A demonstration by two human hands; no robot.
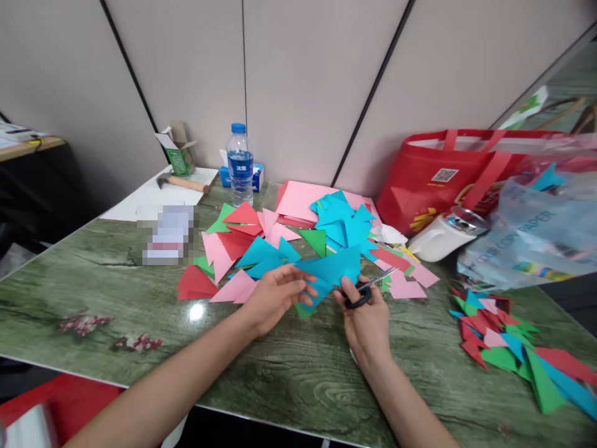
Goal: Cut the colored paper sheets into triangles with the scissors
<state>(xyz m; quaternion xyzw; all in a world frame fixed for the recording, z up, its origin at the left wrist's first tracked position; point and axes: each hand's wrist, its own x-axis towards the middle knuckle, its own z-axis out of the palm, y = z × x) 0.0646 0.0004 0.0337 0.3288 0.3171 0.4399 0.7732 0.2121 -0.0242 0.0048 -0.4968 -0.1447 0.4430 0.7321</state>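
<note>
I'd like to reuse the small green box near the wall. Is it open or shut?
Open: the green box has its top flaps spread apart, one jutting out to the left and another standing up at the back.

Whether left hand (280, 295) grips blue paper (342, 264) unclear; pixelated patch (168, 235) unreadable; plastic bag (527, 230), forearms (186, 373) cut off.

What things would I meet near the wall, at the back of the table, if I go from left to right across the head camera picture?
Open box → bottle → pink sheets → red bag.
</note>
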